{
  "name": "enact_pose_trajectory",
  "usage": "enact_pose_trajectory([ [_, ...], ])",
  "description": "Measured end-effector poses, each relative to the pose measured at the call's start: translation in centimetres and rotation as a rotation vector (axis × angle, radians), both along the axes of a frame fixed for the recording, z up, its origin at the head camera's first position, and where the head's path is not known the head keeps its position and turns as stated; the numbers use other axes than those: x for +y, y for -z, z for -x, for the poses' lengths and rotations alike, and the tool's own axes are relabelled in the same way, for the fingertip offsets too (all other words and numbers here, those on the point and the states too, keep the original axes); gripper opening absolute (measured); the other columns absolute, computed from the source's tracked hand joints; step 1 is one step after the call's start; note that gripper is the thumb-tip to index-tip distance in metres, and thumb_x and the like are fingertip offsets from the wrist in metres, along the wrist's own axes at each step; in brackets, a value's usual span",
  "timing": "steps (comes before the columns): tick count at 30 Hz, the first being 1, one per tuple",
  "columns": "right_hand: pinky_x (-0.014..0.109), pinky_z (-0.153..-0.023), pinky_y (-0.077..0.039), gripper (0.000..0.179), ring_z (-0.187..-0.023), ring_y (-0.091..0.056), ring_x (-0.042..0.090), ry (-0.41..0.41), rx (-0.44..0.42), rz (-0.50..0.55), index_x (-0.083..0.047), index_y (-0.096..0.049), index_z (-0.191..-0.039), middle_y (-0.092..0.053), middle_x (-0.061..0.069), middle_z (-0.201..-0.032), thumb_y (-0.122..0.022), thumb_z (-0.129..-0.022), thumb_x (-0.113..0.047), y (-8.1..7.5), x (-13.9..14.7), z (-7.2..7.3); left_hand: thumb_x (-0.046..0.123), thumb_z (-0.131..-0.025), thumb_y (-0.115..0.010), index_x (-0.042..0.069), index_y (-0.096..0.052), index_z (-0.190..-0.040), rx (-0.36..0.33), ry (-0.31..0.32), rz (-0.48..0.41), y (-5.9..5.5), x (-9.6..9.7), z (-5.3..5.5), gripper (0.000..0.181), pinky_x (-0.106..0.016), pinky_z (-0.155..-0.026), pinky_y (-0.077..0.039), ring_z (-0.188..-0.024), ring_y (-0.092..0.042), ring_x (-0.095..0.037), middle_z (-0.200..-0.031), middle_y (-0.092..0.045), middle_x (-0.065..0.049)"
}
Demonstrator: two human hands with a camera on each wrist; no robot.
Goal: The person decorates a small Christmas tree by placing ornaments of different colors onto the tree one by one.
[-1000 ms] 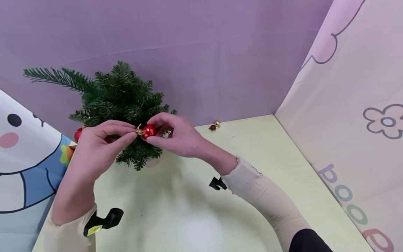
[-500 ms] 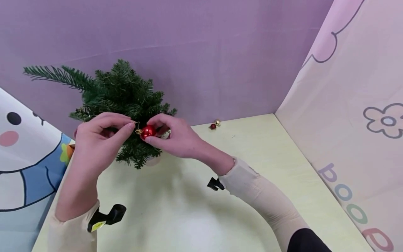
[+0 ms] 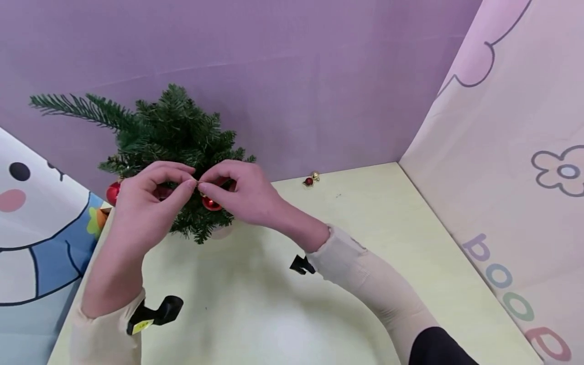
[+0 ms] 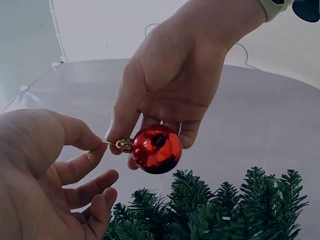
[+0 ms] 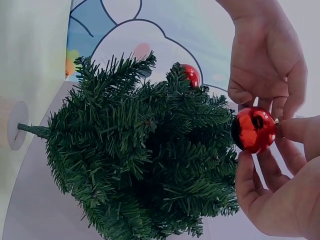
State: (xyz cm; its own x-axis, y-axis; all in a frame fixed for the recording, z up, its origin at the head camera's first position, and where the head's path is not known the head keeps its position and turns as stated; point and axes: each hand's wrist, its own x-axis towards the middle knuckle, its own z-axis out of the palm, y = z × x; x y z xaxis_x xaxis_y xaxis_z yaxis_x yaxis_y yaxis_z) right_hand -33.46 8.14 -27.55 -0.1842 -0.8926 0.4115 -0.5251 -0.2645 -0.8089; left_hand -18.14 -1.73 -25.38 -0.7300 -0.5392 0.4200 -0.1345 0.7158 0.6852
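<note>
A shiny red Christmas bauble (image 4: 157, 149) with a gold cap (image 4: 125, 145) and a thin gold hanging loop is held in front of a small artificial Christmas tree (image 3: 175, 129). Thumb and index finger of my left hand (image 3: 148, 203) pinch the far end of the loop. My right hand (image 3: 248, 195) pinches the loop close to the cap, its fingertips meeting the left ones in the head view. The bauble hangs just under the right fingers, partly covered by them there. In the right wrist view the tree's branches (image 5: 150, 145) lie right beside the bauble.
Another red bauble (image 3: 113, 193) hangs on the tree's left side. A small dark red ball (image 3: 308, 181) and a small gold ball (image 3: 315, 176) lie on the pale table (image 3: 292, 304) near the purple back wall (image 3: 319, 91). Printed panels stand at both sides.
My right hand has shifted its fingers from the bauble's body to its loop, moving slightly left. The left fingers have slid from the cap to the loop's end, and the bauble hangs a little lower.
</note>
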Motion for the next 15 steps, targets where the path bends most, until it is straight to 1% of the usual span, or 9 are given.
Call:
enact_pose_trajectory([
  [3, 0.021, -0.062, -0.047, 0.012, -0.073, -0.056, 0.008, -0.012, -0.051, 0.017, -0.017, -0.065, -0.091, -0.058, -0.009, -0.085, -0.058, -0.085, -0.024, 0.2, -0.1, 0.2, 0.02, -0.087, -0.056, 0.008, -0.063, -0.087, -0.008, 0.002, -0.003, 0.1, 0.0, -0.1, 0.014, -0.018, -0.055, -0.04, -0.074, -0.051, -0.014, -0.106, -0.056, 0.004],
  [5, 0.023, -0.062, -0.048, 0.012, -0.072, -0.057, 0.01, -0.019, -0.101, 0.018, -0.014, -0.066, -0.091, -0.06, -0.006, -0.084, -0.059, -0.085, -0.022, -0.1, 0.1, 0.3, 0.02, -0.087, -0.055, 0.008, -0.062, -0.087, -0.011, 0.004, -0.006, 0.1, 0.0, -0.1, 0.015, -0.019, -0.054, -0.039, -0.073, -0.05, -0.014, -0.106, -0.056, 0.004],
  [10, 0.027, -0.062, -0.048, 0.013, -0.071, -0.057, 0.018, -0.022, -0.215, 0.009, -0.002, -0.065, -0.092, -0.062, 0.005, -0.082, -0.058, -0.085, -0.01, -1.8, 1.1, -0.3, 0.021, -0.088, -0.054, 0.006, -0.059, -0.086, -0.024, 0.007, -0.025, 0.2, 0.0, -0.2, 0.016, -0.018, -0.055, -0.039, -0.075, -0.05, -0.015, -0.106, -0.056, 0.004],
  [13, 0.027, -0.062, -0.049, 0.014, -0.072, -0.057, 0.021, -0.016, -0.249, 0.018, 0.001, -0.064, -0.093, -0.062, 0.007, -0.083, -0.058, -0.085, -0.008, -2.2, 1.4, -0.6, 0.02, -0.088, -0.054, 0.004, -0.058, -0.086, -0.008, 0.02, -0.034, 0.3, 0.1, -0.2, 0.016, -0.018, -0.056, -0.039, -0.076, -0.051, -0.016, -0.105, -0.057, 0.003],
  [15, 0.027, -0.063, -0.049, 0.014, -0.072, -0.058, 0.02, -0.012, -0.252, 0.025, 0.001, -0.065, -0.094, -0.062, 0.007, -0.084, -0.058, -0.085, -0.008, -2.4, 1.4, -0.7, 0.019, -0.088, -0.054, 0.004, -0.059, -0.086, 0.007, 0.027, -0.033, 0.4, 0.1, -0.2, 0.015, -0.019, -0.055, -0.039, -0.075, -0.051, -0.016, -0.104, -0.057, 0.002],
])
